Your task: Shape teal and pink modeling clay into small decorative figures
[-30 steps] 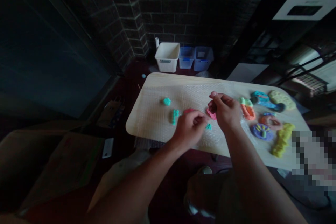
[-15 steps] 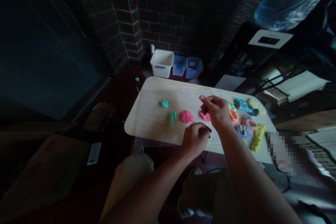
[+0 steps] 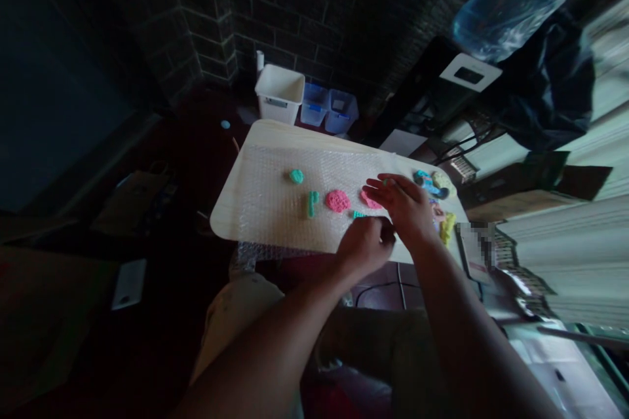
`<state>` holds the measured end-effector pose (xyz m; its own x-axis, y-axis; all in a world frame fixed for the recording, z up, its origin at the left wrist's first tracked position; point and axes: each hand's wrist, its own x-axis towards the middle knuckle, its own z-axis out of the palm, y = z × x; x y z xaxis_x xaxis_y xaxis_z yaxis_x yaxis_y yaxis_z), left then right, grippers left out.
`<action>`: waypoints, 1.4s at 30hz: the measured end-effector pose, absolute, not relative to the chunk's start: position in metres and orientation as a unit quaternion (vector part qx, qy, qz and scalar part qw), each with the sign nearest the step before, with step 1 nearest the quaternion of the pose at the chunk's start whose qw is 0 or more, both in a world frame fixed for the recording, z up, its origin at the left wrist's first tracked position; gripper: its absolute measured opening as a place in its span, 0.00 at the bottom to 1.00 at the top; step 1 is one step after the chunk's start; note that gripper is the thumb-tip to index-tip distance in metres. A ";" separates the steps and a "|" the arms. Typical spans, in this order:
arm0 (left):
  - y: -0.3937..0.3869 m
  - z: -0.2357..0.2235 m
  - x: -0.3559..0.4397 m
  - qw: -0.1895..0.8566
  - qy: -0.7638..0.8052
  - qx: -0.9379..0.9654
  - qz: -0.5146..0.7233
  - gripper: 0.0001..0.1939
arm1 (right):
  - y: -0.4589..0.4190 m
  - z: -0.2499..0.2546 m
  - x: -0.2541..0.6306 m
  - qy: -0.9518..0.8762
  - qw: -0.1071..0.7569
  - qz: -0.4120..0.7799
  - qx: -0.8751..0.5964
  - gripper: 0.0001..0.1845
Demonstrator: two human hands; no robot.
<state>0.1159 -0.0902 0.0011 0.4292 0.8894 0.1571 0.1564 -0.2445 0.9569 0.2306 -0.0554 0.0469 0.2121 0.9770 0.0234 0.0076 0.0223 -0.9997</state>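
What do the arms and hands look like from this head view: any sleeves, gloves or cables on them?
The left hand and right hand wear no gloves. The left forearm and right forearm are bare, with no sleeve, watch or cable visible. It is too dim to rule out small markings.

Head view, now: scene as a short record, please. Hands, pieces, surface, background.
left hand: fingers curled, grip hidden; small green piece just beyond it
right hand: fingers extended, partly covering a pink piece; whether it holds anything is unclear
pieces left of hands: round pink piece, elongated green piece, green lump
pieces on right: several, including a yellow piece
surface: bubble wrap on pale table
beyond table: white bin, two blue bins
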 end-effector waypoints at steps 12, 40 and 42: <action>-0.071 0.006 -0.018 0.503 0.464 0.454 0.571 0.12 | -0.070 0.061 0.178 -0.535 0.481 0.384 -0.579 0.24; -0.084 -0.007 0.002 0.672 0.391 0.344 0.527 0.21 | -0.070 -0.004 0.169 -0.688 0.477 0.320 -0.444 0.13; -0.081 -0.010 0.005 0.655 0.394 0.345 0.544 0.21 | -0.071 -0.004 0.165 -0.716 0.478 0.272 -0.430 0.16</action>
